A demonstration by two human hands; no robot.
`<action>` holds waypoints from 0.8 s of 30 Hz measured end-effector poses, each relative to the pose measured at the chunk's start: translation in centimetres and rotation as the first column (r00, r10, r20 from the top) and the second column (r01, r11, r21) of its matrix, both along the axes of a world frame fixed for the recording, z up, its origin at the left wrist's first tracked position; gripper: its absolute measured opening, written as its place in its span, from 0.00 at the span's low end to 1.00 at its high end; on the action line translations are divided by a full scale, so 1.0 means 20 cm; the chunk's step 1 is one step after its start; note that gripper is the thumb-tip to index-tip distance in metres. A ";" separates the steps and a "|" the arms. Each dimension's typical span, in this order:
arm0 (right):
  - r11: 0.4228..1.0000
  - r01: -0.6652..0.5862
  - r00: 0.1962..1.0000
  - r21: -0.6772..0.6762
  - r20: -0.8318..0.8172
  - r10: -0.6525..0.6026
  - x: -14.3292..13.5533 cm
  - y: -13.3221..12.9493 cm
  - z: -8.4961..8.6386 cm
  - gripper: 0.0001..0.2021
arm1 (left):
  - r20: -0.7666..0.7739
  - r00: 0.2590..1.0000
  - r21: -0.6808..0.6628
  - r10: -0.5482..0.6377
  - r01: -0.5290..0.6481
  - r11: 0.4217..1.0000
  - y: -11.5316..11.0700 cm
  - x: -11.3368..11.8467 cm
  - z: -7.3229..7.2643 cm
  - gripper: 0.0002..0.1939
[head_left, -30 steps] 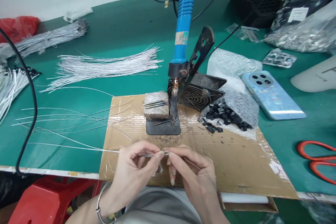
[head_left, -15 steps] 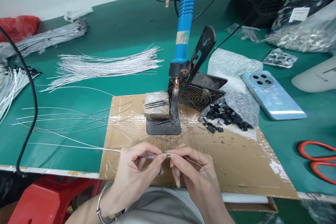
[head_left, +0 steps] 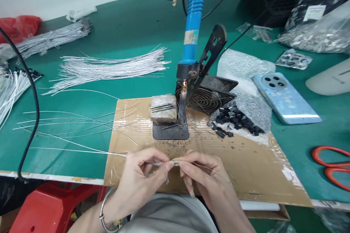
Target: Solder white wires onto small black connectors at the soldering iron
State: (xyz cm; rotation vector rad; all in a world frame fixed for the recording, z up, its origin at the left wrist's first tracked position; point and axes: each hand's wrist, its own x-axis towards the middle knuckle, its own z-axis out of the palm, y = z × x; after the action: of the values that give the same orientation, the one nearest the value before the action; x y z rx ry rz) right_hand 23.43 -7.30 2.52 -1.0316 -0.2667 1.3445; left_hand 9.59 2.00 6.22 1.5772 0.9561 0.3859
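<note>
My left hand (head_left: 144, 171) pinches thin white wires (head_left: 119, 154), whose long ends trail out to the left across the table. Close beside it, my right hand (head_left: 206, 173) is closed with thumb and forefinger on the same wires. A fine strand runs back over the right palm. Between the two sets of fingertips a short thin stretch shows; its exact make is too small to tell. Both hands are above the front of the cardboard sheet (head_left: 232, 167), below the hot-air tool with a blue hose (head_left: 193, 25) on its stand.
A block with thin metal rods (head_left: 164, 118) stands on the tool's base beside a fan (head_left: 205, 98). Small black pieces (head_left: 237, 120) lie on bubble wrap at right, near a phone (head_left: 287, 98) and red-handled scissors (head_left: 329, 165). A wire bundle (head_left: 112, 67) lies at left.
My right hand has shifted very slightly right and its lower fingers have spread a little. The left hand keeps its pinch nearly in place.
</note>
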 end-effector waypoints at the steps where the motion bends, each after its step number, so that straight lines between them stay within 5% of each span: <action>1: 1.000 0.005 1.000 0.006 0.003 -0.005 0.00 0.00 0.00 0.07 | -0.004 1.000 -0.015 0.010 -0.010 1.000 0.00 0.00 0.00 0.08; 10: 0.993 0.097 0.994 -0.060 -0.045 -0.100 -0.04 0.01 0.02 0.11 | 0.028 0.997 0.114 0.067 -0.070 0.991 -0.03 0.02 -0.02 0.08; 24: 0.983 0.176 0.984 0.053 -0.035 -0.174 -0.07 0.03 -0.04 0.07 | 0.079 0.985 0.297 0.154 -0.171 0.939 -0.08 0.03 -0.08 0.07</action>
State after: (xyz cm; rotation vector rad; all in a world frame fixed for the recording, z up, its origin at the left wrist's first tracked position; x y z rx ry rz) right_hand 21.99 -6.77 1.65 -0.9645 -0.1854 1.1867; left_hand 10.27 0.39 4.68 1.7578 1.0236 0.7171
